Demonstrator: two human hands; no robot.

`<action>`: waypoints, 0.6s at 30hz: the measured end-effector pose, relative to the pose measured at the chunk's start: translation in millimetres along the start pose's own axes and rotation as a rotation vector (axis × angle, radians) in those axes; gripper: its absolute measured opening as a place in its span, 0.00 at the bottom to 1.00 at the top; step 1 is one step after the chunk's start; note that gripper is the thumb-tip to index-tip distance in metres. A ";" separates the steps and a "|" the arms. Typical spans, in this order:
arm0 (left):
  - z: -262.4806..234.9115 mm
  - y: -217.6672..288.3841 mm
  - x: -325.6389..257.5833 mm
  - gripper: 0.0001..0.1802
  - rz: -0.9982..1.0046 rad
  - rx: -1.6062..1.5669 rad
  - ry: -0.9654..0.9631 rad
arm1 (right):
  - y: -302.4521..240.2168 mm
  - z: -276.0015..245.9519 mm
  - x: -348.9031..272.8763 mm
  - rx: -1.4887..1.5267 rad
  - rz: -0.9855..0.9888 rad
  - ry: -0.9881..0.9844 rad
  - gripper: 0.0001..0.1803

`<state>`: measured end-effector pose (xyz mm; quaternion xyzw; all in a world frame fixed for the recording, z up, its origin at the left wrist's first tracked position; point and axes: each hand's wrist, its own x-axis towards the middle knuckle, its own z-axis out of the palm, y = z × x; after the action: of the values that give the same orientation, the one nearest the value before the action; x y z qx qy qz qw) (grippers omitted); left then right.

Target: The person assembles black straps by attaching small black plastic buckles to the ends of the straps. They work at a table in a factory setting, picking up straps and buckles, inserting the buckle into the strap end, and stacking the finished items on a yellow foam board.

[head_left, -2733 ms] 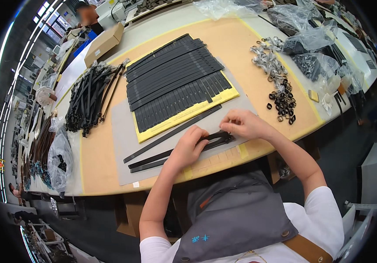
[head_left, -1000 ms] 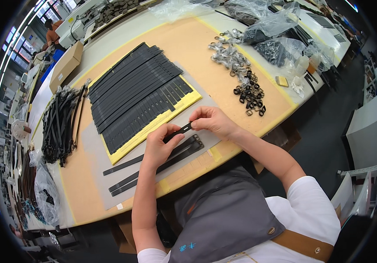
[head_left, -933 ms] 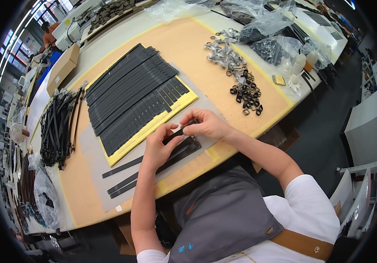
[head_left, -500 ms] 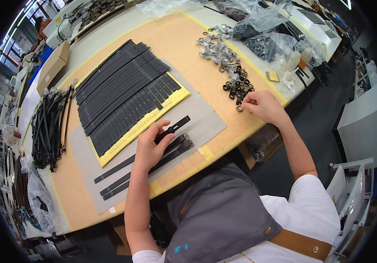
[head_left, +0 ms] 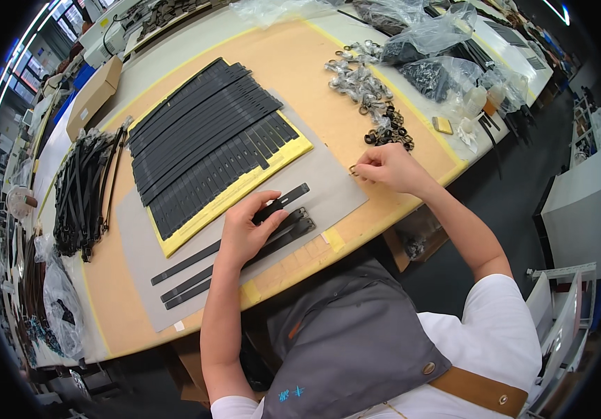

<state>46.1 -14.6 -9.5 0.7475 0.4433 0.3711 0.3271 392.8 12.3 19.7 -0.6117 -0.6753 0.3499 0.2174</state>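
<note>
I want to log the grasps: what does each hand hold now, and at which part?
The right hand pinches a small metal ring at its rim with the fingertips. The left hand holds nothing; it presses flat on a black strap.

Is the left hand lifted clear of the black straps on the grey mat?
No: the left hand rests flat on a long black strap lying on the grey mat.

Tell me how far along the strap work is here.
Done: not clear. In hand: left hand presses a black strap on the grey mat; right hand pinches a small ring. Left: the rows of straps on the yellow board.
</note>
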 end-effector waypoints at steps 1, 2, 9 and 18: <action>0.1 -0.6 0.3 0.18 -0.001 -0.001 -0.001 | -9.4 7.3 1.7 0.159 0.072 -0.087 0.16; -0.2 -1.1 0.5 0.18 -0.002 -0.002 -0.004 | -16.7 15.2 3.2 0.319 0.145 -0.175 0.17; -6.5 1.9 -1.3 0.17 -0.014 0.007 0.011 | -28.6 23.3 5.0 -0.085 -0.036 -0.110 0.11; -8.8 1.5 -3.0 0.12 -0.065 -0.052 0.012 | -27.4 29.1 10.1 -0.236 -0.429 -0.186 0.06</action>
<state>38.3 -16.5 -4.6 0.7216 0.4595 0.3762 0.3558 351.7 16.0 19.4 -0.4409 -0.8428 0.2694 0.1509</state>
